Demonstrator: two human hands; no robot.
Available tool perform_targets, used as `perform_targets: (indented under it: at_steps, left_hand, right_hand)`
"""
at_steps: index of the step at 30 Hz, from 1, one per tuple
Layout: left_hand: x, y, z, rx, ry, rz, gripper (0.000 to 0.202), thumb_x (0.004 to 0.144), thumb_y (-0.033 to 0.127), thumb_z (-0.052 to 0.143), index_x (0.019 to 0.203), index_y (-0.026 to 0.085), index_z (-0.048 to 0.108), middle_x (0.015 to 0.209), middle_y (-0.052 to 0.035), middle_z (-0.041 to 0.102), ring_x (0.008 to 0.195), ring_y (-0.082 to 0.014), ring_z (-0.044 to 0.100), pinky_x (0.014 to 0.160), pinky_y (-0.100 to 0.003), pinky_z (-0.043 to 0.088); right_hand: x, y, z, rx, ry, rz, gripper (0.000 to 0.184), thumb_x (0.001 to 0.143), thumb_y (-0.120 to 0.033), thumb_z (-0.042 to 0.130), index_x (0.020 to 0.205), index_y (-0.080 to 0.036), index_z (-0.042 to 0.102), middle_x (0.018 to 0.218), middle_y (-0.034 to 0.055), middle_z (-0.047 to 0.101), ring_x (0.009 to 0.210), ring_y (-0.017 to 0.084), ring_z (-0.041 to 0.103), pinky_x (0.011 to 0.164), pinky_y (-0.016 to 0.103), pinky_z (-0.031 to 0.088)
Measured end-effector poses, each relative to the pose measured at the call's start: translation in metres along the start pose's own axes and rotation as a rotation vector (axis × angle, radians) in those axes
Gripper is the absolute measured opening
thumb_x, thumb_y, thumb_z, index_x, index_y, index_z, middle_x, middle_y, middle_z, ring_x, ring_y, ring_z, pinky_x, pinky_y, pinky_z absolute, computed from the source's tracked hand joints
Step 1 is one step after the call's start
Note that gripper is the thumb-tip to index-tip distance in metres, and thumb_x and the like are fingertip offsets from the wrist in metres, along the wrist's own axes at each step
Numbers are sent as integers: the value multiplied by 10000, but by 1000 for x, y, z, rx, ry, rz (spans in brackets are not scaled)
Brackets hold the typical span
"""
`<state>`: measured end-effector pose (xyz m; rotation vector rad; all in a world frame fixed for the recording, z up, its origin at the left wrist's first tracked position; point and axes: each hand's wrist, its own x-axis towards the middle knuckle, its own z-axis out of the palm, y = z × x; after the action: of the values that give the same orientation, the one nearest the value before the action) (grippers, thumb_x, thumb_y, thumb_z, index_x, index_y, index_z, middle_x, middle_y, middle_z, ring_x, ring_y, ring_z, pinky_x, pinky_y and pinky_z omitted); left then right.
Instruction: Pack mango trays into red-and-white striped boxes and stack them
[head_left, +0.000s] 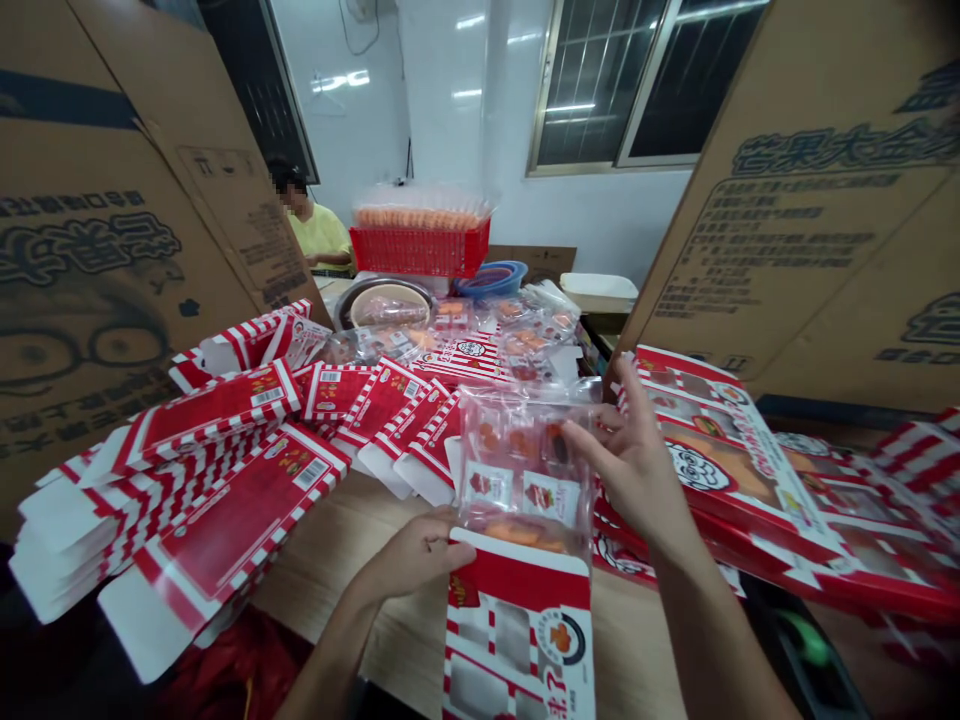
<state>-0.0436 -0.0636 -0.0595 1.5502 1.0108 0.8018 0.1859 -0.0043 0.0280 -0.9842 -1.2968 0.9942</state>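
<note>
In front of me a clear plastic pack [487, 445] stands partly inside the open end of a red-and-white windowed carton [517, 585]. Small orange pieces, two white sachets [551, 495] and a larger orange piece [517, 533] show through the pack. My left hand [416, 555] grips the carton's upper left edge, thumb across its front. At the pack's upper right side is my right hand [634, 455], thumb against its front and one finger stretched upward; its other fingers are partly hidden.
Flat red-and-white cartons [225, 510] are stacked at left; filled cartons [720, 460] lie at right. Behind are more clear packs [525, 340], bowls [386, 300] and a red basket [420, 250]. Large cardboard boxes [810, 250] flank both sides. A person in yellow [321, 235] sits far left.
</note>
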Motion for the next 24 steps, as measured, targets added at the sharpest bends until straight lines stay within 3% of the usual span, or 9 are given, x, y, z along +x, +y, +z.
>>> perform_targets:
  at_steps: [4,7,9,11,13,17,20,22,24]
  left_hand:
    - [-4,-25,19,-257,215,-52,342,757,370,628,1048,194,594,1020,-71,674,930,-222,618,812,-309,470]
    - [-8,-39,24,-341,466,-21,515,720,323,660,1183,243,450,1064,-48,640,925,-193,612,814,-300,471]
    - [-10,-38,20,-285,599,27,485,711,293,660,1149,245,456,992,-23,626,879,-171,598,806,-288,462]
    - [-10,-31,14,-197,590,51,260,735,288,627,970,211,546,845,-4,604,795,-156,574,760,-269,451]
    - [-10,-21,10,-131,457,28,123,762,304,592,778,182,582,756,-4,578,735,-150,549,710,-253,434]
    - [-9,-11,8,-124,189,-13,211,707,356,666,674,152,621,717,-4,569,690,-147,533,650,-236,416]
    - [-9,-16,8,-236,268,-93,294,687,427,692,634,145,626,640,10,573,606,-132,532,578,-225,414]
    - [-8,-19,7,-336,426,-150,344,696,493,672,684,151,645,625,7,612,595,-145,567,577,-237,443]
    - [-6,-16,5,-438,614,-181,390,682,540,669,751,156,661,637,-1,655,602,-171,608,588,-264,477]
  right_hand:
    - [0,0,2,-114,-163,15,379,728,-308,694,1103,-262,668,873,14,694,676,163,601,610,287,523]
    - [-19,17,4,-74,-481,112,227,749,-309,676,966,-264,724,869,12,709,743,187,620,682,310,526]
    - [-34,33,3,-38,-659,182,148,784,-340,639,837,-250,744,779,11,698,716,179,614,683,304,519]
    - [-47,48,1,20,-726,251,185,774,-382,644,758,-225,740,799,20,682,720,175,611,658,288,511]
    - [-56,59,-4,81,-732,334,200,741,-400,675,772,-212,738,888,27,673,758,183,620,663,289,507]
    - [-67,68,-9,119,-700,459,217,768,-404,659,859,-222,734,822,21,699,742,199,642,700,330,514]
    - [-82,71,-5,201,-497,411,344,760,-456,662,1040,-259,687,987,53,701,859,232,654,779,375,516]
    - [-98,71,-1,274,-405,415,591,703,-459,719,1250,-309,551,1187,74,635,974,258,638,831,409,510]
    - [-115,66,0,256,-426,451,808,656,-392,774,1372,-338,403,1319,80,554,1085,284,597,901,440,485]
